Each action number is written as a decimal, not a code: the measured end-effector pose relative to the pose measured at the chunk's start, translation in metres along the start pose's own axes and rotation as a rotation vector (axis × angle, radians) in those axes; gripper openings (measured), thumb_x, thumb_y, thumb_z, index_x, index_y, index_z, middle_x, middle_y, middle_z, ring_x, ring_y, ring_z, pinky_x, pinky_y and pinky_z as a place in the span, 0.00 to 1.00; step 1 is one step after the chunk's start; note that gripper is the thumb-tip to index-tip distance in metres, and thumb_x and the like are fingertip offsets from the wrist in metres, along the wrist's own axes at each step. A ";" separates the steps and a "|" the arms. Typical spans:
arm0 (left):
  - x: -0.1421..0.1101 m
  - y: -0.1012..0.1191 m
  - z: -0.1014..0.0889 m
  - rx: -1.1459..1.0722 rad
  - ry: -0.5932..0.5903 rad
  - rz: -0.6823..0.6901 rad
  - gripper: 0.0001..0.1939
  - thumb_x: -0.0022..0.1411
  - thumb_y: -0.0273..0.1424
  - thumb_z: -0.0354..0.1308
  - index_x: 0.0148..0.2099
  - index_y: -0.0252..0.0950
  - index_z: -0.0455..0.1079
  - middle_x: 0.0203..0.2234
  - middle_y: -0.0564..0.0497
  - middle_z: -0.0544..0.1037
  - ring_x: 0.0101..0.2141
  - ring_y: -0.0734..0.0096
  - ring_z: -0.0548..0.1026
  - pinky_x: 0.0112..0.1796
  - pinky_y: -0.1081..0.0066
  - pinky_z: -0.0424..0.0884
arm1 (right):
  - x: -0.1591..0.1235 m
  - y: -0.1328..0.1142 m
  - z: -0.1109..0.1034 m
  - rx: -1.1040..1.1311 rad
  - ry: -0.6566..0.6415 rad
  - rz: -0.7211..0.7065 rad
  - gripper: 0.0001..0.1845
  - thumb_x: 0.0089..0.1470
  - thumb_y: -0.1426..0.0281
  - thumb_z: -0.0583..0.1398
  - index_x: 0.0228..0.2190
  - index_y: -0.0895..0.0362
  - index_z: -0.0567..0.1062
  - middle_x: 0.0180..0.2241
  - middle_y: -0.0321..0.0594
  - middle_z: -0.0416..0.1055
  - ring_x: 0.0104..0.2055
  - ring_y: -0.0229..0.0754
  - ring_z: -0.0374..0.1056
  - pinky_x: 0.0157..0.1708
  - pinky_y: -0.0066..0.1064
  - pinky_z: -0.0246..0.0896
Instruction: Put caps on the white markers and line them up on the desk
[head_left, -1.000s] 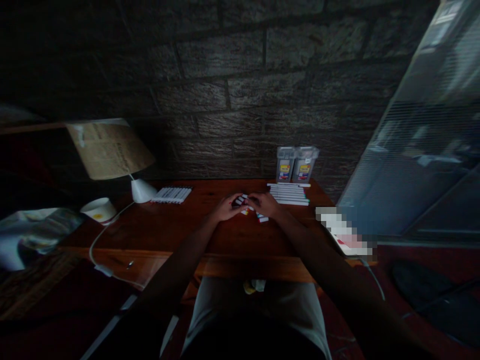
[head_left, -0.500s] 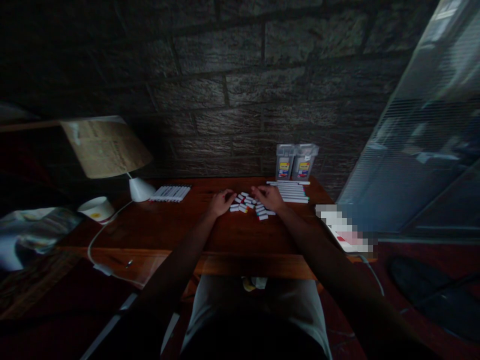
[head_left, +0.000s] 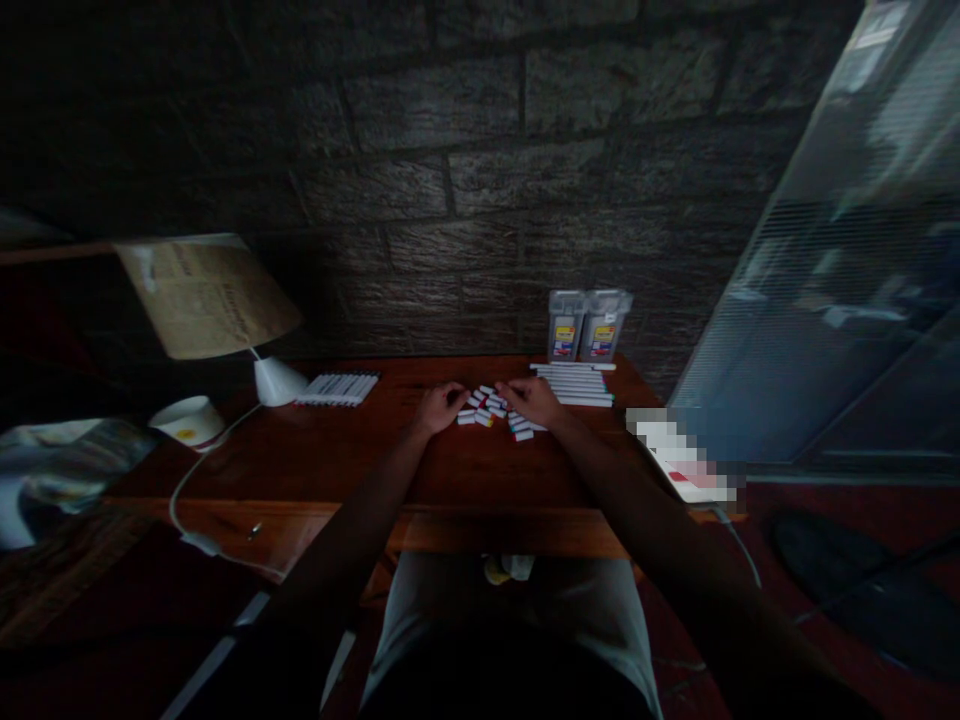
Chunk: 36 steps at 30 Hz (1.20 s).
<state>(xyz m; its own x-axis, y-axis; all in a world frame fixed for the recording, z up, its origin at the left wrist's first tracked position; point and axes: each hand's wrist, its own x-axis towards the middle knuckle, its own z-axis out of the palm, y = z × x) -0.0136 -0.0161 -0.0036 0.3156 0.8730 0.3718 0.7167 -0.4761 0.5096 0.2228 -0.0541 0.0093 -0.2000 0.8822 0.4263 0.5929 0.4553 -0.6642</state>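
Presently, a loose heap of short white pieces (head_left: 495, 411) (coloured ends are seen on several of them) is spread on the wooden surface (head_left: 360, 450), between the left hand (head_left: 441, 408) and the right hand (head_left: 532, 398). The left hand is placed just beside the heap, with its bent fingers directed towards it. On the other side, the heap is bordered by the right hand, whose fingertips are held at the far right part. Whether either grip is closed upon a piece or released cannot be told, as the fingertips are too dark and small. Beyond the right hand, long white pens (head_left: 574, 385) are laid in a row.
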 end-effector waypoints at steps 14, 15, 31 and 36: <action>0.003 -0.016 -0.027 0.547 0.155 -0.353 0.27 0.66 0.43 0.52 0.59 0.29 0.68 0.57 0.33 0.72 0.62 0.44 0.64 0.59 0.51 0.61 | -0.001 0.001 0.000 -0.007 -0.011 0.012 0.30 0.61 0.49 0.53 0.24 0.58 0.79 0.19 0.37 0.74 0.20 0.35 0.63 0.21 0.27 0.49; 0.003 -0.022 -0.031 0.611 0.168 -0.408 0.31 0.65 0.44 0.53 0.61 0.26 0.66 0.62 0.29 0.66 0.65 0.40 0.57 0.61 0.48 0.57 | -0.001 0.001 0.000 -0.009 -0.010 0.014 0.30 0.61 0.49 0.53 0.23 0.58 0.79 0.19 0.37 0.74 0.20 0.34 0.63 0.21 0.27 0.49; -0.005 -0.034 -0.045 0.582 0.159 -0.647 0.25 0.67 0.37 0.46 0.59 0.27 0.69 0.57 0.29 0.70 0.60 0.36 0.60 0.56 0.43 0.58 | 0.000 0.009 0.002 0.032 0.013 0.003 0.31 0.60 0.46 0.53 0.27 0.58 0.81 0.20 0.38 0.76 0.22 0.37 0.68 0.23 0.27 0.54; -0.007 -0.015 -0.037 0.575 0.100 -0.444 0.22 0.66 0.28 0.47 0.59 0.37 0.70 0.52 0.36 0.76 0.56 0.45 0.67 0.54 0.48 0.62 | 0.002 0.011 0.003 0.039 0.010 -0.008 0.30 0.60 0.47 0.54 0.28 0.57 0.82 0.22 0.39 0.77 0.24 0.37 0.69 0.25 0.26 0.56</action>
<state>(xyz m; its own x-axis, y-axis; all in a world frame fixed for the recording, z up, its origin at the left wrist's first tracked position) -0.0493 -0.0192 0.0148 -0.1188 0.9439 0.3080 0.9857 0.0748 0.1511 0.2265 -0.0468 0.0005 -0.1963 0.8775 0.4376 0.5608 0.4666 -0.6840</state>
